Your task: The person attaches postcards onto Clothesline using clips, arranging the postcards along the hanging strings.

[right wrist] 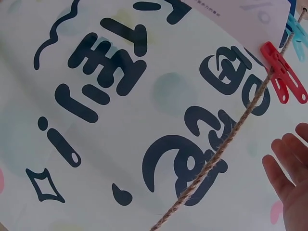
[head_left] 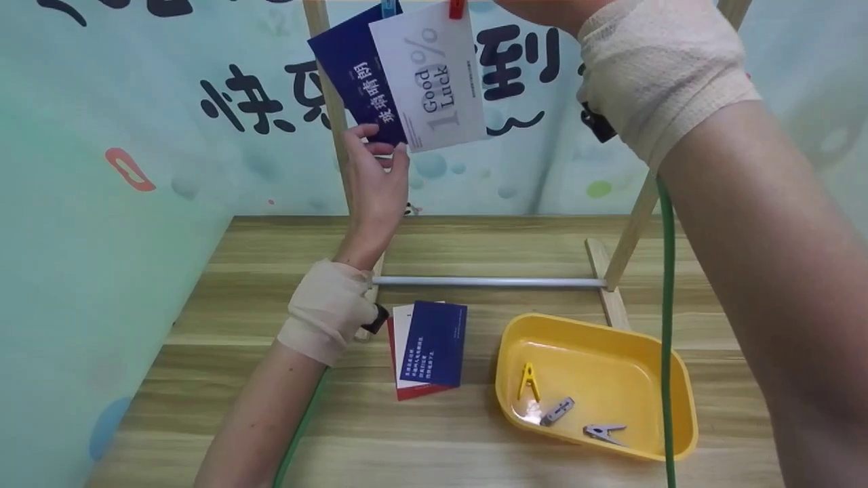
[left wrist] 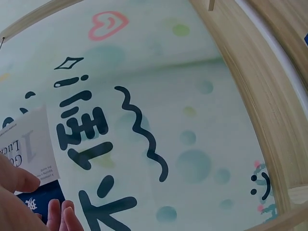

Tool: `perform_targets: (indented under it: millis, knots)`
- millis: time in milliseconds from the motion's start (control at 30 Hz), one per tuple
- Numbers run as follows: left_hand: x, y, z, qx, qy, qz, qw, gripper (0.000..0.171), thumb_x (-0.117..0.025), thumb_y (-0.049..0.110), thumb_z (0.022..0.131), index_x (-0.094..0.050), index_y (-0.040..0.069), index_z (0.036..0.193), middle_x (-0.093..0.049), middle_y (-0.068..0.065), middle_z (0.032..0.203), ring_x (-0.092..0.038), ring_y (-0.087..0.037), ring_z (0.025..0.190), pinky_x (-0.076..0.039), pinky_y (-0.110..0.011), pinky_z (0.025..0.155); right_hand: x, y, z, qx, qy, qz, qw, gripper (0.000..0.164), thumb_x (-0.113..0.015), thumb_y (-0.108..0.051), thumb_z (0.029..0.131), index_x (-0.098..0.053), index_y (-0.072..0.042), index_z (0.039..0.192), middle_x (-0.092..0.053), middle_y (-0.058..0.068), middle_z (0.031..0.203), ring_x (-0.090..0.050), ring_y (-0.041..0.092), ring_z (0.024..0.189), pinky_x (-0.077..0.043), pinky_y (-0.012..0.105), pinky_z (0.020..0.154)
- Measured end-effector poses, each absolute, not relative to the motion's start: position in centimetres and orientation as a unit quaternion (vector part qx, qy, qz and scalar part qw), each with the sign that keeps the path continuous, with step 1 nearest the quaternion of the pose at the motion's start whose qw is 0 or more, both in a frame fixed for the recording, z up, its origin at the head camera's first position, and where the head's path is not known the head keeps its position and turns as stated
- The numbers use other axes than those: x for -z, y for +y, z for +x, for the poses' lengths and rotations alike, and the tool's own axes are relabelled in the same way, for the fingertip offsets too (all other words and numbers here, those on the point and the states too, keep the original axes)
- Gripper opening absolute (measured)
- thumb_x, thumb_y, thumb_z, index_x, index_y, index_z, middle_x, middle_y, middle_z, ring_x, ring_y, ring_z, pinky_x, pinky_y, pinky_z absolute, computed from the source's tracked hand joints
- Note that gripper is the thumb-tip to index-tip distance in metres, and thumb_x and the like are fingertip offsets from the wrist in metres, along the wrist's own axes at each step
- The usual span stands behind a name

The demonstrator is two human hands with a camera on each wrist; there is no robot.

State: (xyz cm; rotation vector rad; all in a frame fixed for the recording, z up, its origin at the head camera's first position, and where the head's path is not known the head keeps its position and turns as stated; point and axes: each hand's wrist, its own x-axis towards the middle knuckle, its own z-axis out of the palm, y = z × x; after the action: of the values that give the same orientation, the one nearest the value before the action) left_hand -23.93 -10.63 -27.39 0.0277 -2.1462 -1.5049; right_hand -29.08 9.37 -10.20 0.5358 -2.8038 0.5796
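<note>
A white "Good Luck" card (head_left: 441,88) hangs under a red clothespin (right wrist: 284,77) on a twine line (right wrist: 216,154). It partly overlaps a dark blue card (head_left: 356,68) under a light blue clothespin (head_left: 388,8). At the blue card's lower edge is my left hand (head_left: 376,183), its thumb and fingers loosely bent and spread apart in front of it; whether they touch it is unclear. My right hand (right wrist: 293,178) is raised beside the red clothespin, fingers extended and holding nothing; the head view cuts most of it off.
A yellow basin (head_left: 597,325) on the wooden table holds a yellow clothespin (head_left: 528,383) and two grey ones. Left of it lies a small stack of cards (head_left: 437,346), blue on top. Wooden posts (head_left: 634,230) and a metal rod (head_left: 488,281) form the frame.
</note>
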Motion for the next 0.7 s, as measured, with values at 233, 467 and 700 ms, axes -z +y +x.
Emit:
perform_targets:
  millis: [233,467,700]
  knots:
    - [27.7,-11.5,-23.6,0.545,-0.798,0.022,0.257,0.039,-0.056,0.013,0.101,-0.038,0.008,0.135,-0.059,-0.01,0.11,-0.061,-0.021,0.101,-0.051,-0.028,0.09,9.3,7.3,-27.3,-0.014,-0.945,0.252,0.208,0.052,-0.028,-0.04,0.106,-0.023,-0.038,0.158,-0.042,0.003,0.157,-0.052,0.027,0.135,-0.047,0.046,0.109]
    - [27.9,-12.4,-22.6,0.544,-0.796,0.014,0.265,0.037,-0.055,0.012,0.1,-0.04,0.007,0.133,-0.059,-0.009,0.111,-0.061,-0.02,0.102,-0.051,-0.028,0.09,10.5,6.4,-26.0,-0.036,-0.92,0.284,0.268,0.05,-0.033,-0.046,0.105,-0.025,-0.047,0.154,-0.044,-0.002,0.155,-0.053,0.021,0.135,-0.045,0.042,0.111]
    - [27.6,-12.7,-21.7,0.54,-0.797,-0.003,0.271,0.035,-0.053,0.012,0.101,-0.04,0.008,0.133,-0.058,-0.008,0.111,-0.059,-0.018,0.101,-0.05,-0.028,0.09,11.9,6.4,-24.8,-0.04,-0.911,0.287,0.294,0.059,-0.037,-0.054,0.103,-0.026,-0.034,0.157,-0.036,0.003,0.157,-0.041,0.022,0.14,-0.038,0.04,0.119]
